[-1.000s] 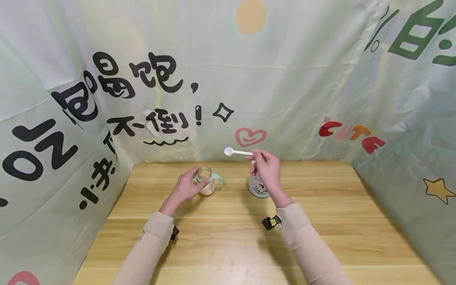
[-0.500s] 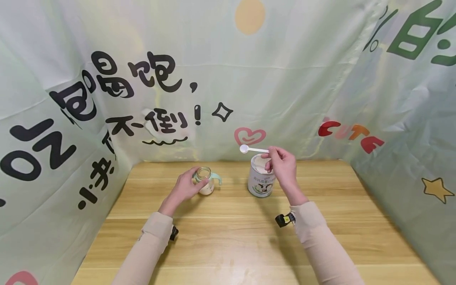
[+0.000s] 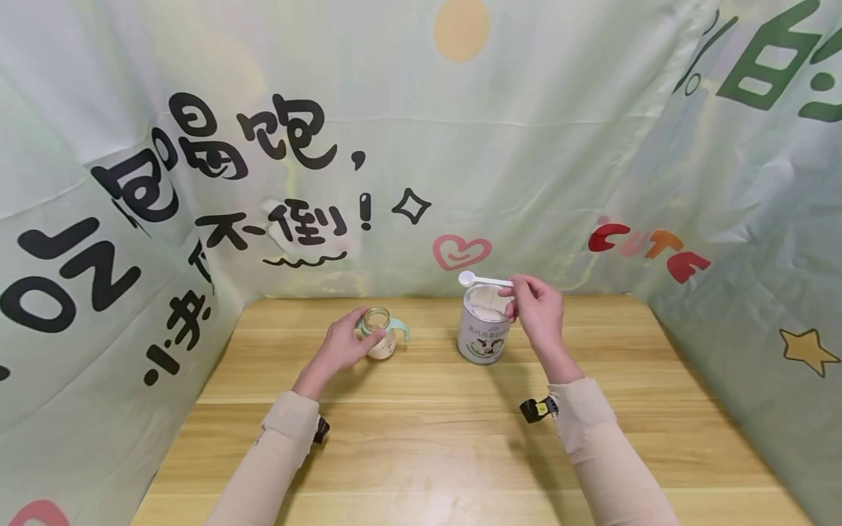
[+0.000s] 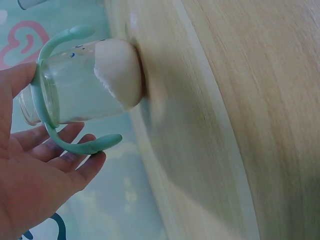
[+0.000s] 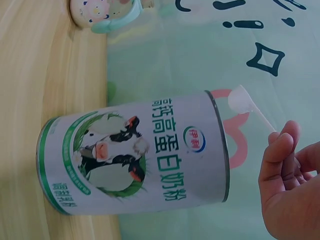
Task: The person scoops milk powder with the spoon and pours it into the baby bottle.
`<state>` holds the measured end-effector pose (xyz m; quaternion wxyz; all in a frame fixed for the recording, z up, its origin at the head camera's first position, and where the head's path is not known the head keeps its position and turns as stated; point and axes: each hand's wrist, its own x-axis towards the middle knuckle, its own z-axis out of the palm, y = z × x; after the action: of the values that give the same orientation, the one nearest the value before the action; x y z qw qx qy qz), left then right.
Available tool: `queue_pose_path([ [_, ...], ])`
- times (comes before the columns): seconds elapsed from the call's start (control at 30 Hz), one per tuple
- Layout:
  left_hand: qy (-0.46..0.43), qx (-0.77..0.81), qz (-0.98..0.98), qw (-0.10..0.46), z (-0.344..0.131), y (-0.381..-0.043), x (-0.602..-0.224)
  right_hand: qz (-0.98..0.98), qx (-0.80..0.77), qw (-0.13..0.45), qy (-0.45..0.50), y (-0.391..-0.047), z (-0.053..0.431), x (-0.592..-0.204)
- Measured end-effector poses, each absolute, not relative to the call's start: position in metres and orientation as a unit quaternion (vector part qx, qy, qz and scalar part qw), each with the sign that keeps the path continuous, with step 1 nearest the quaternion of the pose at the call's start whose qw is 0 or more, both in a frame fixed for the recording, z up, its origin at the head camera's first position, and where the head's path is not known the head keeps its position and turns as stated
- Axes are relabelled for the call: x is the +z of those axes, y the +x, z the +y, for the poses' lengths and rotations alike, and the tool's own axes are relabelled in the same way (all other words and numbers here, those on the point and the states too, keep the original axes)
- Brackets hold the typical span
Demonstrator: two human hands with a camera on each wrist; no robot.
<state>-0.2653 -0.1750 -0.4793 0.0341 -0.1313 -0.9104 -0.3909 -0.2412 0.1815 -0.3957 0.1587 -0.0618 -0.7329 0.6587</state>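
In the head view my left hand (image 3: 343,342) holds a clear bottle (image 3: 383,350) near its neck, thumb on one side and fingers on the other. The bottle stands upright on the table, its mouth uncovered. It has a mint-green two-handled collar (image 4: 39,95), and off-white powder (image 4: 120,72) fills its bottom part with a sloping top. My right hand (image 3: 541,313) pinches the handle of a small white measuring scoop (image 3: 485,281). That scoop is above the rim of an opened milk powder can (image 3: 479,337), which has a cow printed on its front (image 5: 107,150).
The light wood table (image 3: 421,438) bears the bottle on the left and the can to the right of it. Printed fabric (image 3: 526,161) hangs close behind the table's back edge and along both sides. A black wrist camera (image 3: 538,410) sits under the right sleeve.
My right hand has carried the scoop rightward, from between bottle and can to over the can, and slightly lower at the end. The left hand and bottle stay put.
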Motion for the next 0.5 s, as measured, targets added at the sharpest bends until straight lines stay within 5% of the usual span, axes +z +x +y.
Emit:
queue_pose_path([
  [0.5, -0.128, -0.393, -0.91, 0.029, -0.173, -0.264, -0.478, -0.729, 0.659, 0.171, -0.074, -0.237, 0.197, -0.4],
])
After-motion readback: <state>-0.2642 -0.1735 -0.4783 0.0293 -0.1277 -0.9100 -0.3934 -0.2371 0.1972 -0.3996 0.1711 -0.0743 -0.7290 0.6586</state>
